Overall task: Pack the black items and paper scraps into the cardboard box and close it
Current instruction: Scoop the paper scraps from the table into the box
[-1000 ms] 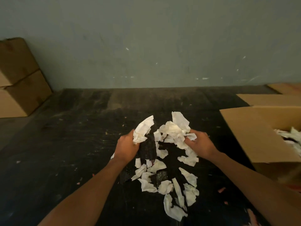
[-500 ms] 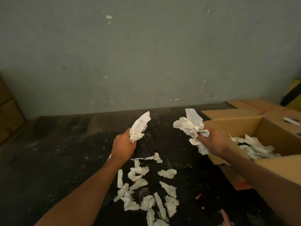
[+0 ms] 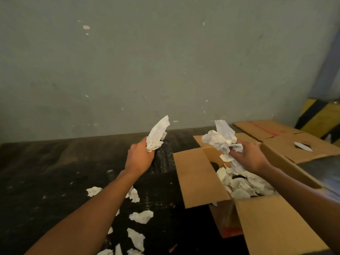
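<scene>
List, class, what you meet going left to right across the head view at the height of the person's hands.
left hand gripping a paper scrap → upright box flap → right hand holding crumpled paper over the open cardboard box → flattened cardboard

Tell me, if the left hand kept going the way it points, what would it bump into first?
Probably the box flap. The left hand, clutching paper, points right toward the open box, and that flap stands nearest. Depth is unclear, so it might pass above.

Surface: dark scuffed floor (image 3: 46,181).
Below left hand (image 3: 139,159): loose paper scraps (image 3: 140,216).
Under right hand (image 3: 252,159): open cardboard box (image 3: 200,177).
</scene>
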`<act>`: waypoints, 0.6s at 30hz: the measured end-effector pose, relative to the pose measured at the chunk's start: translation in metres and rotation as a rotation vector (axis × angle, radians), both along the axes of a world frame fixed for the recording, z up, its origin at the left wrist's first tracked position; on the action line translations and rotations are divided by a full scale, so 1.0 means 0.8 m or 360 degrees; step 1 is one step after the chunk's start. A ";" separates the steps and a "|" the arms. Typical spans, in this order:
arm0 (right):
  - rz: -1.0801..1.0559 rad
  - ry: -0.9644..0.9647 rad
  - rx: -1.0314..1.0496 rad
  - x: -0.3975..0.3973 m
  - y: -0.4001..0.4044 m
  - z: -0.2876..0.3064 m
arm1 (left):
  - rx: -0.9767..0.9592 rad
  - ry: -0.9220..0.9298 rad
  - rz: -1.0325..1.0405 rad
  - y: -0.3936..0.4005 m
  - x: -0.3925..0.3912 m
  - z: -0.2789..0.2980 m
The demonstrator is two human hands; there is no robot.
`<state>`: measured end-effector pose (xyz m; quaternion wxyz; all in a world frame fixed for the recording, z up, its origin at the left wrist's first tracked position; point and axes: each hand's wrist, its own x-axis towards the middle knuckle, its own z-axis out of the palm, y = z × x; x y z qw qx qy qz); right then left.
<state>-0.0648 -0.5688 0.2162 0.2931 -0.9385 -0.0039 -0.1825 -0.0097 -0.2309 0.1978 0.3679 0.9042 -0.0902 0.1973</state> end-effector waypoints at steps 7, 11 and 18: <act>0.0002 0.0208 -0.0034 0.038 -0.156 -0.020 | -0.0103 0.0036 -0.0059 -0.199 0.035 0.005; -0.0018 0.0362 -0.0165 0.050 -0.217 -0.021 | -0.0118 0.0073 -0.0141 -0.294 0.052 0.006; 0.0038 0.0473 -0.0228 0.087 -0.280 -0.056 | -0.0178 0.0322 -0.0162 -0.404 0.065 -0.031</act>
